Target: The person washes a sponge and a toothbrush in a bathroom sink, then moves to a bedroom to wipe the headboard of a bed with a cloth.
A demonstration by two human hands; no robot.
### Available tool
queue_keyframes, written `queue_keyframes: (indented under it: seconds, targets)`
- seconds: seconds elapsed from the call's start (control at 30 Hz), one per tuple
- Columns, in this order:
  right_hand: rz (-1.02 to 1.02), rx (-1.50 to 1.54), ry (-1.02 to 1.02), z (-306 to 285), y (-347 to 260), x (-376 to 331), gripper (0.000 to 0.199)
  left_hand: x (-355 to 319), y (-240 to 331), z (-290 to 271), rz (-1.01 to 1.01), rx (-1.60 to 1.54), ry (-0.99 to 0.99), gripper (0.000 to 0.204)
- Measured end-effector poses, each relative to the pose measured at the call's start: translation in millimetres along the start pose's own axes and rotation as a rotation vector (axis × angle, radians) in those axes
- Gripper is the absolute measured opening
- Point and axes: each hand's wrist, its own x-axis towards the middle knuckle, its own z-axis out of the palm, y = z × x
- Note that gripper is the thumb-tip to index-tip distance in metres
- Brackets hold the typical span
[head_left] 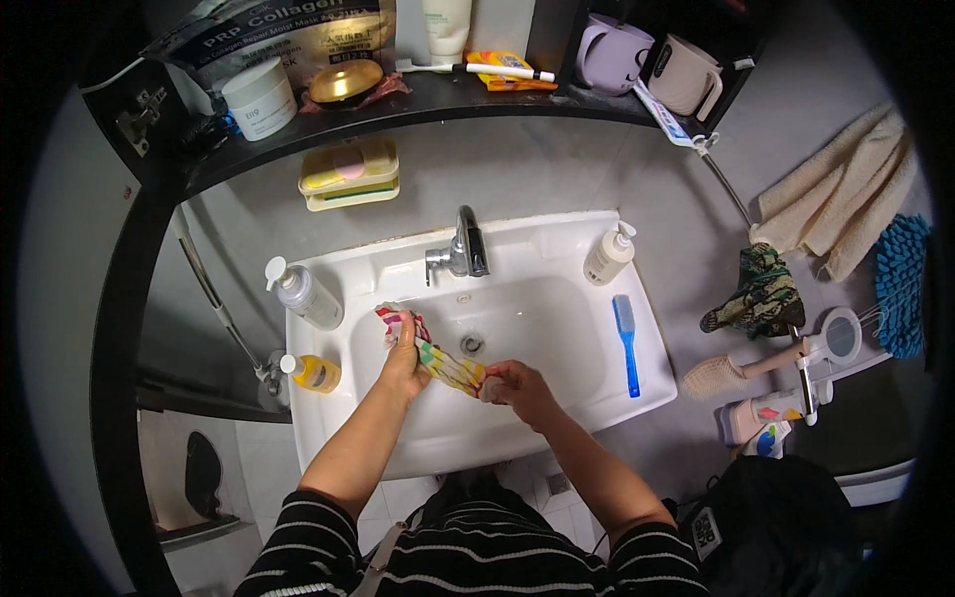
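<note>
A small multicoloured cloth (pixel 446 366), patterned in red, yellow, green and white, is stretched in a twisted strip over the white washbasin (pixel 652 373). At its upper left end my left hand (pixel 402 370) is closed around it, thumb on top. The lower right end is pinched in the fingers of my right hand (pixel 524 393). Beyond the cloth is the drain (pixel 472 344). The chrome tap (pixel 464 254) stands at the back; I cannot make out any running water.
Pump bottles (pixel 306 295) (pixel 609 254) stand on both sides of the rim, with a yellow bottle (pixel 311 373) at left. A blue brush (pixel 626 343) lies at right. Overhead runs a dark shelf (pixel 477 98) of toiletries. Towels (pixel 831 189) hang at right.
</note>
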Motion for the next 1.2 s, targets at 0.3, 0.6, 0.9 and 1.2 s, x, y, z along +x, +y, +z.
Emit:
queue_keyframes:
  seconds: [0.3,0.6,0.9,1.2]
  targets:
    - [0.1,-0.46,0.095,6.1,-41.2,14.4,0.036,-21.0,-4.6,29.1,0.058,0.398,-0.293,0.034]
    - [-0.132,-0.136,0.295,-8.5,-76.3,5.7,0.027,-28.7,-0.4,14.6,0.052,0.36,-0.144,0.039]
    - [-0.046,-0.277,0.522,-56.4,-45.0,21.8,0.032,-31.1,3.8,28.1,0.275,-0.021,-0.341,0.03]
    - [-0.066,0.856,-0.273,20.9,-37.0,-3.2,0.067,-63.3,9.1,80.9,0.486,1.135,-0.795,0.006]
